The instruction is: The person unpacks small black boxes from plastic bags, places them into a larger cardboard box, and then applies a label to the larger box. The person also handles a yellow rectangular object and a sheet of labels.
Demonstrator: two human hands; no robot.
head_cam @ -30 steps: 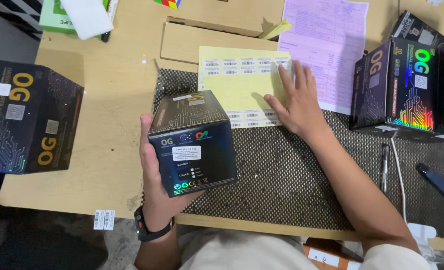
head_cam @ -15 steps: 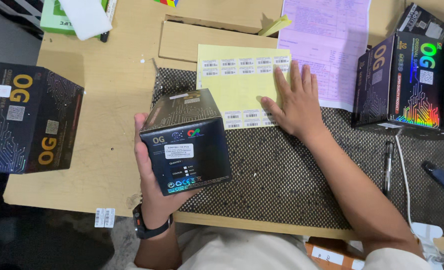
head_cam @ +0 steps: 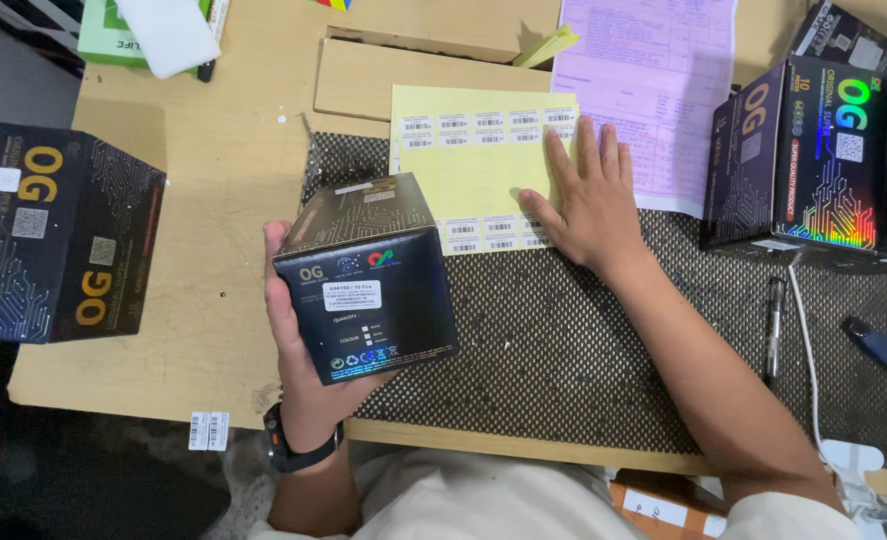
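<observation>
The left hand (head_cam: 299,370) holds a small black box (head_cam: 369,280) just above the near edge of the wooden tabletop (head_cam: 234,150), fingers wrapped around its left side and palm cupped under it, a white label facing up. The right hand (head_cam: 589,205) lies flat with fingers spread on a yellow sheet of barcode stickers (head_cam: 464,170), gripping nothing. The sheet rests partly on a dark mesh mat (head_cam: 564,340). A larger black box (head_cam: 54,235) stands at the left, another (head_cam: 814,165) at the right.
</observation>
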